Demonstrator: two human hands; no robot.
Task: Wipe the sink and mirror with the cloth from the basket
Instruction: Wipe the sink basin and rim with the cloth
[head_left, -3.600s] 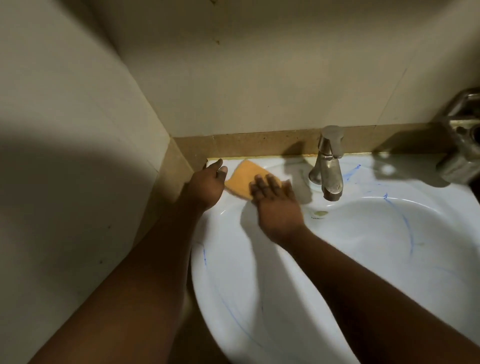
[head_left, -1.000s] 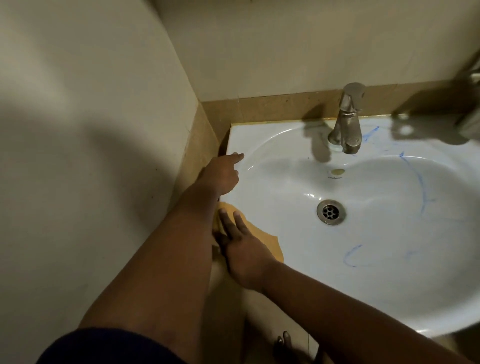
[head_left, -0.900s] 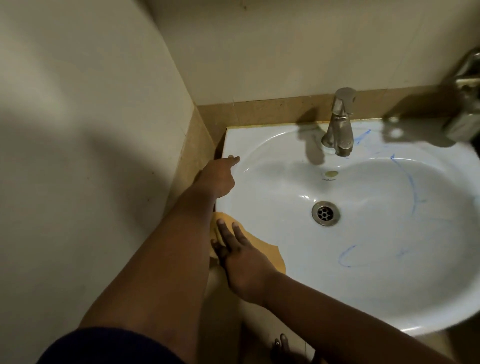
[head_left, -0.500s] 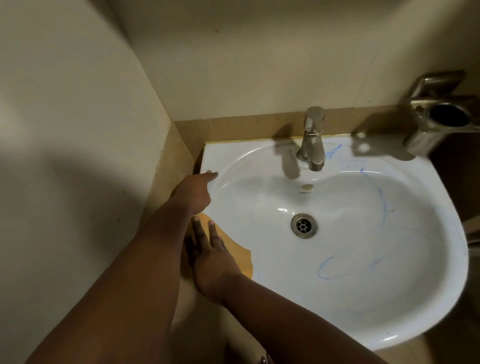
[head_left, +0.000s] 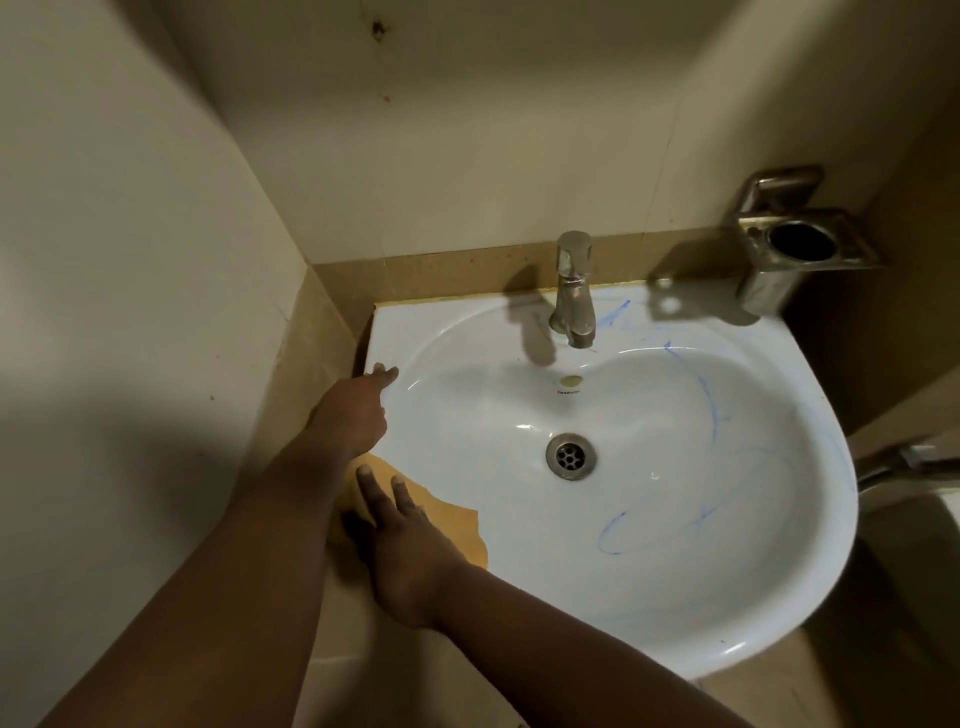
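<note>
Fingers (head_left: 370, 483) of the right hand (head_left: 402, 551) are stretched out straight and flat, pressing the orange cloth (head_left: 457, 525) down onto the near-left rim of the white sink (head_left: 779, 597), so no curling round it, just a flat palm on top. Part of the cloth pokes out to the right of the hand onto the sloping inner wall of the basin, and the left bit hangs over the rim edge under the other forearm. Left hand (head_left: 356, 410) sits on the left rim a bit further back, fingers mostly straight and pointing toward the back corner, holding nothing; can't really tell how hard it's leaning. Sink's got blue scribble marks (head_left: 711, 410) all over the right side of the bowl, a loop near the front and some behind the tap. Metal drain (head_left: 570, 456) sits in the middle, chrome tap (head_left: 574, 291) at the back centre, and a steel cup holder (head_left: 800, 249) is mounted on the wall above the back-right corner. Beige walls all round, with a tan tile strip (head_left: 441, 275) along the back edge.
</note>
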